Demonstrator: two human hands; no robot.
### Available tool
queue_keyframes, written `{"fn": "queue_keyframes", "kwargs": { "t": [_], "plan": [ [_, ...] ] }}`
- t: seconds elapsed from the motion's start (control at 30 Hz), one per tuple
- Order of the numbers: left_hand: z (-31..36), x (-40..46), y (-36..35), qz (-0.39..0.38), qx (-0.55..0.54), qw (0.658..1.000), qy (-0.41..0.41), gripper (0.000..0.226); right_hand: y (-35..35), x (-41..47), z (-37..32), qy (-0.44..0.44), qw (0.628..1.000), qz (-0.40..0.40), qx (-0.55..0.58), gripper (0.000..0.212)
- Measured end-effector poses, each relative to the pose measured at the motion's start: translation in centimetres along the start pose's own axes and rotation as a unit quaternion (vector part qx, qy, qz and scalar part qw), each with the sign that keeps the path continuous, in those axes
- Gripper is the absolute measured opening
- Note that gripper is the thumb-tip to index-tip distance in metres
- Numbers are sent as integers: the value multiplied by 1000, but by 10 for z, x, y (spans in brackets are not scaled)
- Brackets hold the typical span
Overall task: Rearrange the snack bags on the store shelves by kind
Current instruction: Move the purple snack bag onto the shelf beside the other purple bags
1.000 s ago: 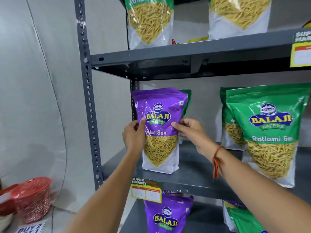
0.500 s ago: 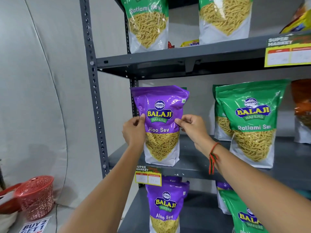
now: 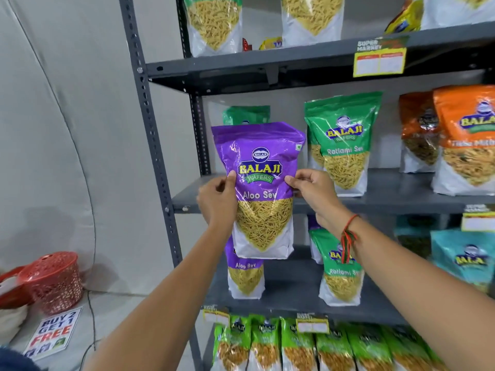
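Observation:
I hold a purple Aloo Sev bag [image 3: 261, 188] upright in the air in front of the grey shelf unit [image 3: 401, 198]. My left hand [image 3: 218, 200] grips its left edge and my right hand [image 3: 312, 192] pinches its right edge. Behind it on the middle shelf stands a green bag [image 3: 246, 116], mostly hidden. A green Ratlami Sev bag [image 3: 341, 145] stands to the right, then orange bags [image 3: 466, 140]. On the shelf below stand another purple Aloo Sev bag [image 3: 245, 277] and a green Ratlami Sev bag [image 3: 341, 274].
The top shelf carries sev bags [image 3: 214, 22]. The lowest shelf in view has a row of several green bags [image 3: 294, 344]. A teal bag [image 3: 466, 261] sits at the right. On the floor at the left are a red basket [image 3: 51, 279] and a "Buy 2 Get 1 Free" sign [image 3: 52, 332].
The purple bag has come off the middle shelf, out and lower, and now hangs in front of the shelf edge. The view has pulled back and tilted down, showing lower shelves.

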State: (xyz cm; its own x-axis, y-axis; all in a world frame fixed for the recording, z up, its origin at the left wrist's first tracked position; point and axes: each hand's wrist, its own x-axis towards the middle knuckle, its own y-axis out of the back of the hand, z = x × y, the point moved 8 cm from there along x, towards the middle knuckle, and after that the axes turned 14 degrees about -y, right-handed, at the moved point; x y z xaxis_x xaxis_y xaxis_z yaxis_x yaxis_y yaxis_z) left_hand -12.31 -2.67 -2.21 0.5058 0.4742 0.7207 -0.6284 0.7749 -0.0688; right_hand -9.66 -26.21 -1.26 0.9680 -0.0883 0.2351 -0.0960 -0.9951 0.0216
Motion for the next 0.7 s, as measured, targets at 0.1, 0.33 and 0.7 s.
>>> {"fn": "queue_keyframes", "kwargs": {
  "t": [0.1, 0.33, 0.7],
  "plan": [
    [-6, -35, 2, -18, 14, 1000, 13, 31, 13, -19, 30, -35, 999, 11, -8, 21],
    [-71, -101, -23, -113, 79, 987, 85, 38, 45, -39, 107, -103, 989, 74, -83, 18],
    [-160, -152, -84, -177, 155, 952, 198, 32, 67, 12, 218, -174, 955, 131, -203, 24]
  ]
}}
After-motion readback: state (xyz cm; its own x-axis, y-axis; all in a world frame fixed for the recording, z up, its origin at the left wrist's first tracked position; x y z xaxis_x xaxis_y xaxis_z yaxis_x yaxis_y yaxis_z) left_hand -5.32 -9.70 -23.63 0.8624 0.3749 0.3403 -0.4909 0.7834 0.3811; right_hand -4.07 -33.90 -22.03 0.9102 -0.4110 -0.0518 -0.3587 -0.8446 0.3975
